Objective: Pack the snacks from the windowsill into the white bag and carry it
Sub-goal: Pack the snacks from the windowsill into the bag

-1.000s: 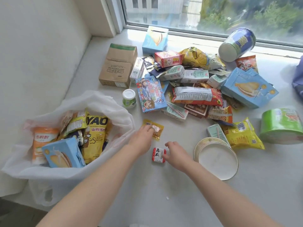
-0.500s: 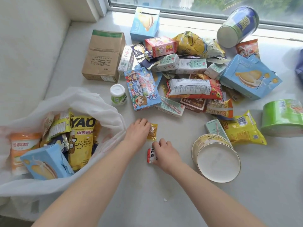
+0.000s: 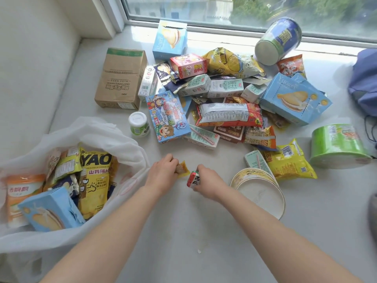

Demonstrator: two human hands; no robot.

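Observation:
The white bag [image 3: 114, 131] lies open at the left of the windowsill, holding several snacks, among them a yellow YAO packet [image 3: 94, 180] and a blue box [image 3: 49, 211]. My left hand [image 3: 163, 176] pinches a small yellow sachet [image 3: 183, 170] just right of the bag's mouth. Close beside it, my right hand [image 3: 208, 184] grips a small red-and-white packet [image 3: 192, 178], lifted off the sill. A pile of snacks spreads beyond my hands, with a blue cartoon box [image 3: 165, 117] nearest.
A brown cardboard box [image 3: 120, 78] and a small white jar [image 3: 138, 125] sit left of the pile. A white paper tub [image 3: 259, 193] lies right of my right hand, a green tub [image 3: 336, 144] farther right, a blue can [image 3: 279, 39] by the window.
Both hands closed on their small packets. The left picked up the yellow sachet, the right lifted the red-and-white packet off the sill.

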